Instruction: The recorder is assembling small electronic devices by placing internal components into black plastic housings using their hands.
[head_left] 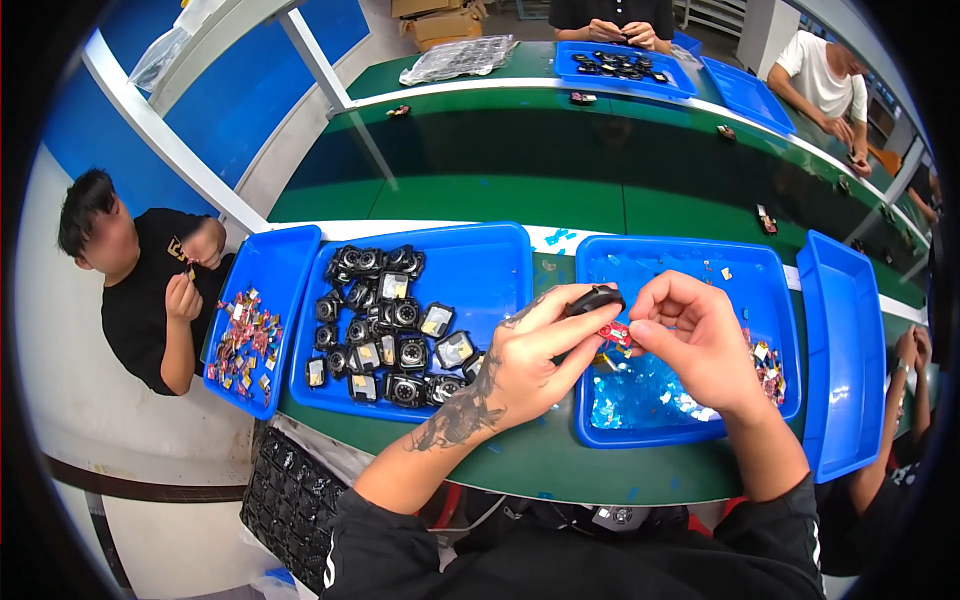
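Note:
My left hand [530,360], its forearm tattooed, is closed around a rounded black plastic casing [596,299]. Just below the casing, at the left fingertips, sits a small red circuit board [615,333]. The thumb and forefinger of my right hand [705,340] are pinched together at the board's right end; what lies between them is too small to make out. Both hands are above a blue tray [690,246] with shiny blue film scraps [640,400] and several small red boards [768,375]. Left of it, another blue tray [470,245] holds many black watch-like housings [405,315].
A blue tray of small red parts [250,335] is at the far left, beside a seated person [150,290]. Another blue tray [845,350] stands at the right. Beyond runs a green conveyor belt [500,170] carrying scattered small parts. People work along its far side.

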